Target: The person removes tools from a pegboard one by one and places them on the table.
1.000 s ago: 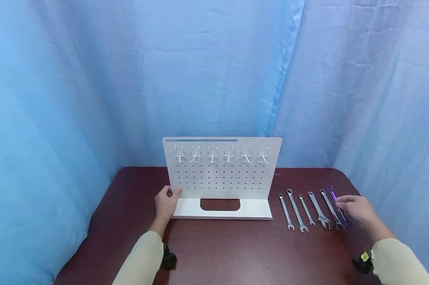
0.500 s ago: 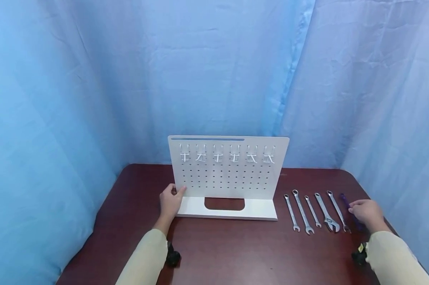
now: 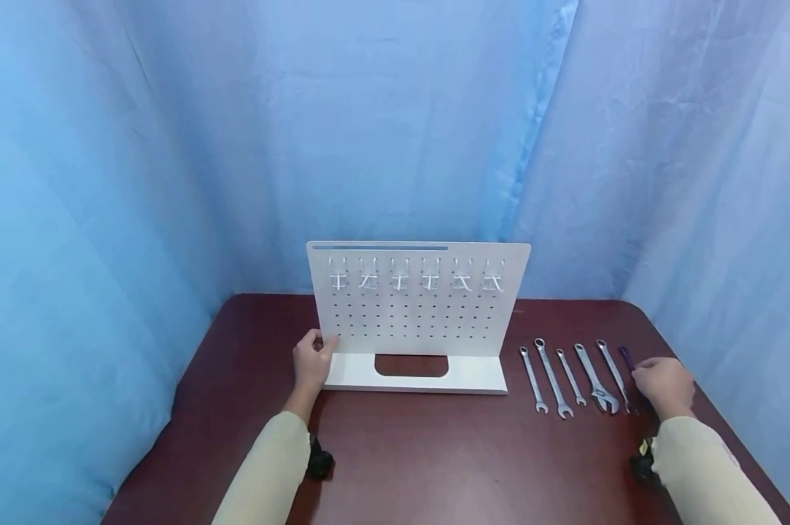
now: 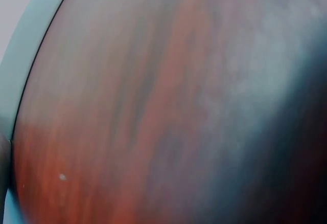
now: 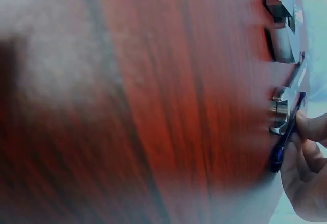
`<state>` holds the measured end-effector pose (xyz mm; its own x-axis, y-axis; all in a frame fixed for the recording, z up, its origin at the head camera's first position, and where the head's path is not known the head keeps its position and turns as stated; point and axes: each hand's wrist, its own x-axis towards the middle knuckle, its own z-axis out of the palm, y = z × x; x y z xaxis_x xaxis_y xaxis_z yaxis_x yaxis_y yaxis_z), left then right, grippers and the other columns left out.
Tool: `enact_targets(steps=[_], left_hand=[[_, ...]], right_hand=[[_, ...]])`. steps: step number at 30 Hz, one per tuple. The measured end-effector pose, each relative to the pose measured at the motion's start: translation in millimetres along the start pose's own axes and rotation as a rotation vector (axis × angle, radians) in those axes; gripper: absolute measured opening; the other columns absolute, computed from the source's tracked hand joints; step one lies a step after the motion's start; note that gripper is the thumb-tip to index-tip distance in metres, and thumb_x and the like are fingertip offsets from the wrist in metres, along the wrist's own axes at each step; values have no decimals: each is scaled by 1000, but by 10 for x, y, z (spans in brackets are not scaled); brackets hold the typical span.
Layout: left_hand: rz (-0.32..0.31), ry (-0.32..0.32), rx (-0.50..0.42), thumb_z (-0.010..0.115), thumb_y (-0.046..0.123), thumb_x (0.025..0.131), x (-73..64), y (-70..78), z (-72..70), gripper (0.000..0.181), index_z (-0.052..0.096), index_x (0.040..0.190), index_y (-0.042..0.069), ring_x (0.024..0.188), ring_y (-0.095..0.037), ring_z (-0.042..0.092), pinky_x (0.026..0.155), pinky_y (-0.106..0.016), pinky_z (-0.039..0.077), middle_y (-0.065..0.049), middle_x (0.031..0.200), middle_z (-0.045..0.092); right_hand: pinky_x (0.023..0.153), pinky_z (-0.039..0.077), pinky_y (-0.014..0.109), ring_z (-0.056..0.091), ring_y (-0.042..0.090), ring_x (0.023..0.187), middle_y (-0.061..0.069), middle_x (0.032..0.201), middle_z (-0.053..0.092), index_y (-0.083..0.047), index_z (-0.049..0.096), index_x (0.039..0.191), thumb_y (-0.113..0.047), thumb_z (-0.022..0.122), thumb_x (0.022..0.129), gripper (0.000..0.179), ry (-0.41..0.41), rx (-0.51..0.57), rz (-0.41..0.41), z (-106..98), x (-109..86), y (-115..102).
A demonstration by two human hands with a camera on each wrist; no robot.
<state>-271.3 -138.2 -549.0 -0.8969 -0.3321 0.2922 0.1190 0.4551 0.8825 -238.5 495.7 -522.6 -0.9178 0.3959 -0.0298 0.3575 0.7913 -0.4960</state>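
Note:
My left hand (image 3: 311, 364) grips the lower left edge of a white pegboard stand (image 3: 411, 343), thumb on its front face. At the table's right side my right hand (image 3: 664, 383) pinches a slim purple wrench (image 3: 626, 357), most of which the hand hides in the head view. In the right wrist view, thumb and fingers close on the purple wrench (image 5: 286, 144) beside the jaw end of a silver wrench (image 5: 280, 110). Left of that hand lie an adjustable wrench (image 3: 597, 383) and several silver combination wrenches (image 3: 552, 379) in a row.
Several clear hooks (image 3: 400, 275) line the upper pegboard. The dark red-brown table (image 3: 421, 452) has rounded far corners, and blue curtains (image 3: 381, 131) hang behind and beside it. Only blurred tabletop and a pale edge (image 4: 30, 45) show in the left wrist view.
The purple wrench has moved right, away from the neighbouring silver wrench, with my right hand on it. My left hand keeps its hold on the pegboard. The head view has shifted slightly.

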Motion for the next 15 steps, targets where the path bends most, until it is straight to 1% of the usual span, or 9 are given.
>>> enact_targets(steps=[3, 5, 7, 10, 13, 15], left_hand=[[11, 9, -28, 70, 12, 92, 31, 35, 23, 13, 65, 92, 1, 77, -25, 59, 70, -35, 46, -15, 88, 70], [11, 0, -33, 70, 13, 91, 41, 50, 65, 13, 65, 93, 1, 78, -25, 59, 70, -35, 46, -15, 89, 70], [5, -13, -27, 70, 14, 91, 44, 58, 107, 13, 65, 93, 2, 78, -25, 58, 71, -35, 45, -14, 89, 70], [-7, -17, -9, 70, 13, 90, 57, 54, 161, 12, 65, 92, 2, 76, -24, 58, 69, -34, 45, -13, 87, 70], [-3, -18, -7, 69, 10, 89, 93, 72, 196, 10, 65, 92, 2, 78, -26, 61, 71, -36, 47, -14, 88, 71], [-7, -34, -20, 68, 10, 89, 110, 81, 200, 12, 65, 96, 2, 82, -28, 64, 75, -40, 50, -15, 93, 72]], right_hand=[[63, 47, 53, 61, 47, 83, 34, 100, 65, 15, 66, 108, -12, 56, 95, 32, 26, 2, -5, 24, 10, 5], [70, 47, 58, 59, 50, 89, 36, 104, 64, 15, 66, 109, -12, 56, 96, 32, 44, -2, -14, 26, -2, 42], [78, 44, 63, 56, 54, 96, 37, 109, 62, 16, 65, 110, -11, 56, 97, 31, 53, -3, -17, 20, -21, 85], [91, 34, 68, 49, 58, 107, 39, 116, 58, 15, 64, 113, -12, 55, 98, 32, 51, 20, -5, 29, -56, 148], [96, 32, 69, 46, 59, 113, 39, 121, 57, 14, 64, 117, -14, 56, 99, 34, 49, 61, 21, 35, -90, 198], [97, 31, 69, 45, 58, 115, 39, 122, 56, 15, 63, 118, -16, 55, 101, 37, 62, 86, 36, 21, -104, 202]])
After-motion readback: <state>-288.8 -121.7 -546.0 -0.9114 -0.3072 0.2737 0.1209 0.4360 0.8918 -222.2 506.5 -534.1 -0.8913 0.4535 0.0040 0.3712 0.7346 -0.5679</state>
